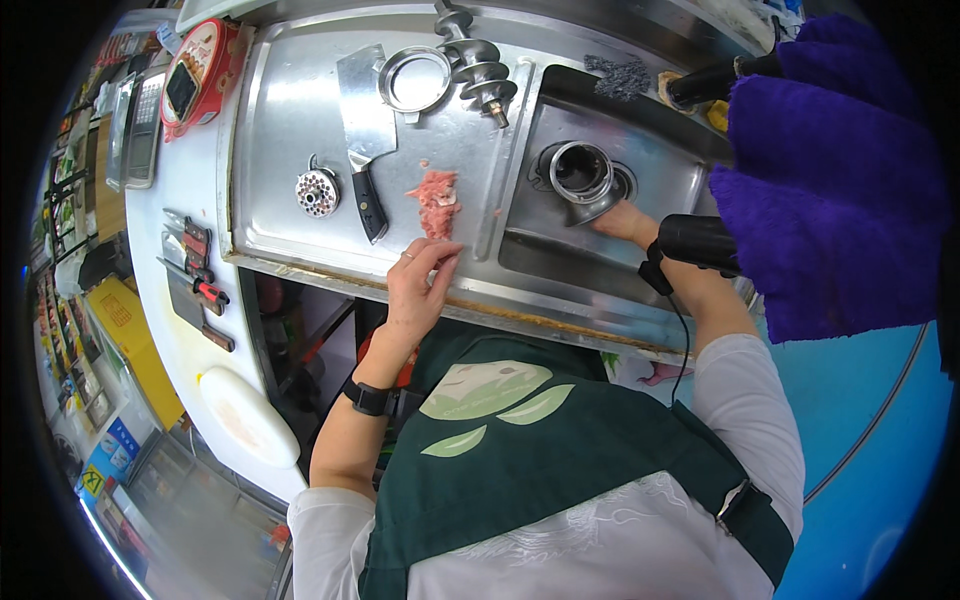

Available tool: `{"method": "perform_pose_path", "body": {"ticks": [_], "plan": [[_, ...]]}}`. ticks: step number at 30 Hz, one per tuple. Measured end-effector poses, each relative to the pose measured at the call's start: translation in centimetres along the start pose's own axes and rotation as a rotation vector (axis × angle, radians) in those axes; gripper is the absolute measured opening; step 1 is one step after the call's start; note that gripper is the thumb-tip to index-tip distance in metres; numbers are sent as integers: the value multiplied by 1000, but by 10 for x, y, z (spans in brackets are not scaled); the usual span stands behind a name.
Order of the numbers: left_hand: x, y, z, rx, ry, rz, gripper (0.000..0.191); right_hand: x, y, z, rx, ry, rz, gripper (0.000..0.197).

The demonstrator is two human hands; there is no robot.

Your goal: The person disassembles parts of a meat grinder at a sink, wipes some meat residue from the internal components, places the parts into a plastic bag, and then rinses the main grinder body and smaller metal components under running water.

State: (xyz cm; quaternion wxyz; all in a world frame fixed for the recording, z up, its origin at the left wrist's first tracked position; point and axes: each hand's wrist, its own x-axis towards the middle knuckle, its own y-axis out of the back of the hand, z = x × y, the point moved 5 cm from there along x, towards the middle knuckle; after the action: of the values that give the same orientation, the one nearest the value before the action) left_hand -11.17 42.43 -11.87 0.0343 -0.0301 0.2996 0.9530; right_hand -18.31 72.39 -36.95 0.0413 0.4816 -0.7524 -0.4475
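Observation:
My left hand (pixel 424 279) is at the near edge of the steel drainboard (pixel 285 112), fingertips together just below a strip of minced meat (pixel 437 202); whether it pinches a scrap is not clear. My right hand (pixel 626 223) is in the sink (pixel 667 180), on the flared end of a metal meat grinder housing (pixel 581 174), its fingers partly hidden. Left of the meat lie a cleaver (pixel 367 146) with a black handle and a perforated grinder plate (pixel 317 193). A grinder ring (pixel 415 79) and a steel grinder auger (pixel 480 66) lie at the back.
A steel scourer (pixel 619 76) sits on the sink's back rim. Black pipes (pixel 697 241) with purple cloths (pixel 832 195) reach in from the right. At left, a white counter (pixel 161 300) holds several knives (pixel 196 247), a white cutting board (pixel 249 417), a phone (pixel 182 90) and a scale (pixel 142 127).

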Motion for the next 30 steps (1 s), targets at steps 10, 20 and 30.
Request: {"method": "perform_pose_path", "body": {"ticks": [10, 20, 30], "plan": [[0, 13, -37, 58, 114, 31, 32, -58, 80, -79, 187, 50, -217, 10], [15, 31, -43, 6, 92, 107, 35, 56, 148, -260, 628, 303, 661, 9], [27, 68, -63, -111, -2, 101, 35, 97, 149, -259, 290, 201, 715, 4]]}}
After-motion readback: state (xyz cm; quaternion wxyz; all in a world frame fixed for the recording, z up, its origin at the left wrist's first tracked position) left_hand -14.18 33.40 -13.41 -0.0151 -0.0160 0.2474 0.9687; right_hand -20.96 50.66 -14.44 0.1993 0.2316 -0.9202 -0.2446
